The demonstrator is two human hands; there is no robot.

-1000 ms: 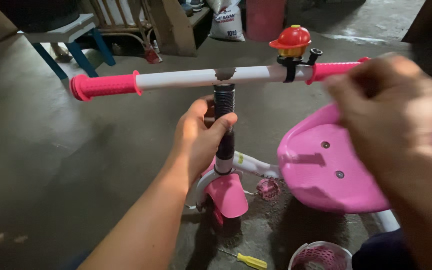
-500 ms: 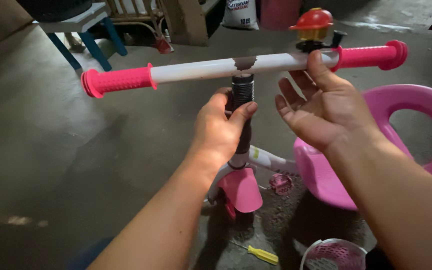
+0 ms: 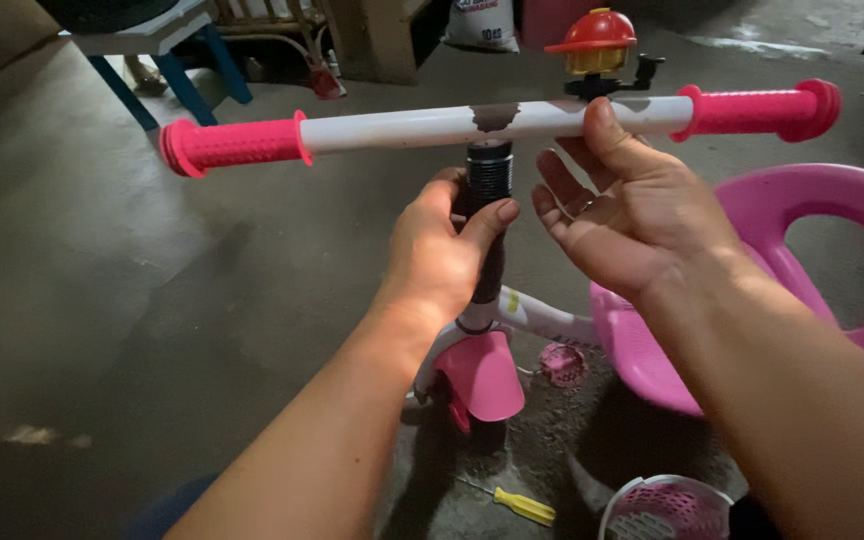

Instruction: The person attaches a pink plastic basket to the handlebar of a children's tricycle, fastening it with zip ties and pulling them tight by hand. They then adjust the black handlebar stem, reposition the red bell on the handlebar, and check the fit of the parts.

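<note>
A child's pink tricycle stands on the concrete floor. My left hand (image 3: 447, 250) is wrapped around its black ribbed steering stem (image 3: 489, 175) just under the white handlebar (image 3: 402, 127). My right hand (image 3: 632, 205) is open, palm up, with its thumb touching the handlebar below a red and yellow bell (image 3: 594, 42). Pink grips sit at the left end (image 3: 232, 146) and the right end (image 3: 757, 110) of the bar. Beneath the stem are the pink front fender (image 3: 482, 378) and a pink pedal (image 3: 562, 363). The pink seat (image 3: 812, 260) lies behind my right forearm.
A yellow-handled screwdriver (image 3: 522, 505) lies on the floor near a pink and white basket (image 3: 667, 508). A blue-legged stool (image 3: 157, 45), wooden furniture and a white sack (image 3: 480, 22) stand at the back.
My right hand has come from near the seat to the handlebar, its thumb now against the bar. My left hand has kept its grip on the stem.
</note>
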